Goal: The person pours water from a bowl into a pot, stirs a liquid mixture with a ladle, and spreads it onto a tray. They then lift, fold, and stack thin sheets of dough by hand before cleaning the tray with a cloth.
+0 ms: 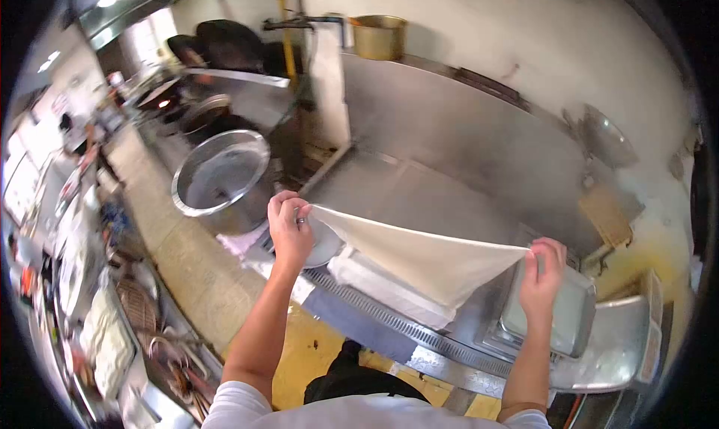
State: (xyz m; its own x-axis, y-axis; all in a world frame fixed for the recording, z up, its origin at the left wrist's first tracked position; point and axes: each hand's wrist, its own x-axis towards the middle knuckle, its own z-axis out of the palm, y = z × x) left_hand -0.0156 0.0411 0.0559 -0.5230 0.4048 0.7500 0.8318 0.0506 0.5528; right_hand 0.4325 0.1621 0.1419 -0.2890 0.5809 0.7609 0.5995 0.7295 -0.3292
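A cream-coloured cloth (419,257) hangs stretched between my two hands, above the front of a steel counter. My left hand (290,223) pinches its left corner, and a ring shows on one finger. The right corner is pinched in my right hand (543,268). Below the cloth lies a folded white cloth (389,287) near the slotted metal edge. A round pale plate or lid (323,245) is partly hidden behind my left hand. Beside my right wrist sits a rectangular metal tray (577,317) with a pale surface.
A large steel basin (222,171) stands left of the counter (442,189). A brass-coloured pot (379,37) rests on the ledge behind. At the right is a metal scoop-shaped pan (618,343). Another person (93,148) stands far left, beyond a cluttered table holding a wicker basket (135,305).
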